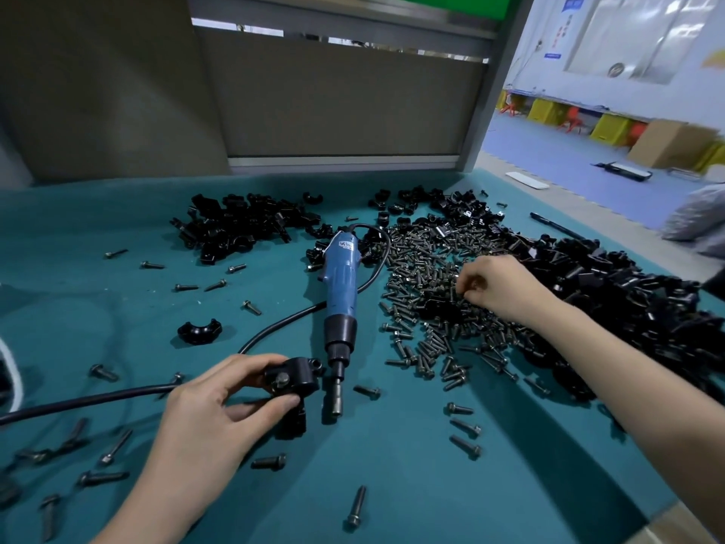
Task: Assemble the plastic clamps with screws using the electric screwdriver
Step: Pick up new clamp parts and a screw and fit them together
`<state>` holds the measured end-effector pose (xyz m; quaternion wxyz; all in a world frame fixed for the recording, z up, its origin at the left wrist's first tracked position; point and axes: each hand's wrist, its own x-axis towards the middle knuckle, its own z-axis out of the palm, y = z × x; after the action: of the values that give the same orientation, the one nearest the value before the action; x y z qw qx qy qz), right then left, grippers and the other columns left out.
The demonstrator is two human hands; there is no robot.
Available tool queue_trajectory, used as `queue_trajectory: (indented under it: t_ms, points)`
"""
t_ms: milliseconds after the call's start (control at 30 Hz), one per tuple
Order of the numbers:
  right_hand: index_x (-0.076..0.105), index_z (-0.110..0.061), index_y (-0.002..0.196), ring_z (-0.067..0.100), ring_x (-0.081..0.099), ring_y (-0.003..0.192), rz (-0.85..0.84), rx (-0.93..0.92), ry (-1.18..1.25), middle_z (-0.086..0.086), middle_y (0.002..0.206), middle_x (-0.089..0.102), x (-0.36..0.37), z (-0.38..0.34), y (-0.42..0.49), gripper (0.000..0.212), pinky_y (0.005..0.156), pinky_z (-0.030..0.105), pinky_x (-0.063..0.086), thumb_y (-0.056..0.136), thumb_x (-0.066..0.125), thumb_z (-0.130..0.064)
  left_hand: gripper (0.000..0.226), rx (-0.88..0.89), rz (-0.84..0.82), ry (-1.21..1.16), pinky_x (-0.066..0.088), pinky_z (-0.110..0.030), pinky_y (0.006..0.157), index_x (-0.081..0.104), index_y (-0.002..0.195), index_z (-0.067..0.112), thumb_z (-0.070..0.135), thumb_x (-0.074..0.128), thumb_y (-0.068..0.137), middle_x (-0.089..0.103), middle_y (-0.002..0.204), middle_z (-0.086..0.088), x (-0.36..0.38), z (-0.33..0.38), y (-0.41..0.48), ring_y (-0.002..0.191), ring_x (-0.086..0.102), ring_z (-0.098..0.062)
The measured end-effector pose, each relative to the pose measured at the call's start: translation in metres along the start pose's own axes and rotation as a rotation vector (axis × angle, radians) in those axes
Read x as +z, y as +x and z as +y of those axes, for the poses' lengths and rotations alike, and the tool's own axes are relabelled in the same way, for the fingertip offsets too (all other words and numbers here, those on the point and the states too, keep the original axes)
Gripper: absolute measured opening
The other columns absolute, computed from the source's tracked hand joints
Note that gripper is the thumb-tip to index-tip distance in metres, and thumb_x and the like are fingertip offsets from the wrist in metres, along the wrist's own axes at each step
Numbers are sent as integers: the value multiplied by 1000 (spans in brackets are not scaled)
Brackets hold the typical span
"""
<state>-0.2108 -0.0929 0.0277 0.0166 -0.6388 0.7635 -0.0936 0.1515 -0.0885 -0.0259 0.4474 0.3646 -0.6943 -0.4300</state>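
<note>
My left hand (pixel 212 402) grips a black plastic clamp (pixel 294 376) with a screw standing in one hole, just above the teal table. The blue electric screwdriver (pixel 340 292) lies on the table beside it, bit pointing toward me, its tip close to the clamp. My right hand (pixel 498 286) is over the big pile of dark screws (pixel 427 292), fingers curled and pinching at a screw in the pile. The pinched screw is mostly hidden by my fingers.
Heaps of black clamp halves lie at the back left (pixel 235 225) and along the right (pixel 612 292). A single clamp half (pixel 199 331) and loose screws are scattered over the teal mat (pixel 392 465). The screwdriver's black cable (pixel 117 394) runs off left. A grey partition (pixel 337 96) stands behind.
</note>
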Motion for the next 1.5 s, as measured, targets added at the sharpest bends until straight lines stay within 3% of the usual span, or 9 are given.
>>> queue_trajectory:
  t_ms: [233,333,533,667,967,1067,1133,1233,1500]
  points:
    - [62,-14,107,18,54,94,-78,-124,-216,-3,103,51,14,-1,-1,14,86,30,46,93,62,-15,42,10,1,44,50,-6,67,71,90,45,13,81,65,70,89,20,-2,0,-1,79,67,0]
    - [57,-14,109,18,52,92,-128,-173,-288,-4,101,43,12,-2,0,14,79,26,41,95,58,-15,42,9,2,84,51,-7,67,74,83,43,6,83,66,69,90,22,-3,-1,0,82,66,1]
    - [56,-15,106,10,48,79,-133,-217,-287,-1,107,55,8,0,-7,15,70,17,34,92,57,-11,42,-20,-5,27,51,-8,68,69,91,48,18,81,64,69,92,23,-1,-2,1,76,69,-2]
    - [60,-10,109,20,58,97,-124,-226,-282,0,106,55,7,-1,-6,20,83,27,44,92,51,-5,47,-18,-8,19,51,-7,68,70,89,46,6,82,68,70,90,19,-1,-4,1,78,68,-2]
    - [56,-13,113,18,55,100,-152,-159,-296,1,108,57,3,1,-9,23,88,30,46,94,50,-2,42,-21,-3,-3,51,-8,68,73,82,42,4,82,68,71,90,15,-2,-5,1,79,69,-3]
    - [55,-17,119,8,56,85,27,-113,6,-8,95,56,-5,-17,-21,29,72,16,45,95,52,-3,42,-31,-9,0,51,-8,68,72,86,44,7,82,69,70,91,16,-2,-5,2,78,69,-4]
    - [62,-25,103,7,62,78,158,-125,408,-8,84,62,-12,-49,-37,21,69,16,52,89,59,-9,43,-31,-13,11,51,-8,67,71,88,46,9,82,69,70,91,18,-2,-5,2,78,69,-4]
    - [66,-26,90,6,67,70,134,-238,944,-9,84,70,-6,-115,-63,17,68,16,54,81,67,-12,40,-24,-12,8,51,-9,66,70,88,47,15,82,67,70,89,17,-1,-5,1,79,67,-2]
    - [64,-25,82,-1,64,72,141,-210,1095,-17,75,68,46,-166,-72,28,73,15,51,83,72,2,43,23,-21,46,54,-13,66,70,93,43,12,82,67,69,89,15,-1,-9,2,86,66,-2]
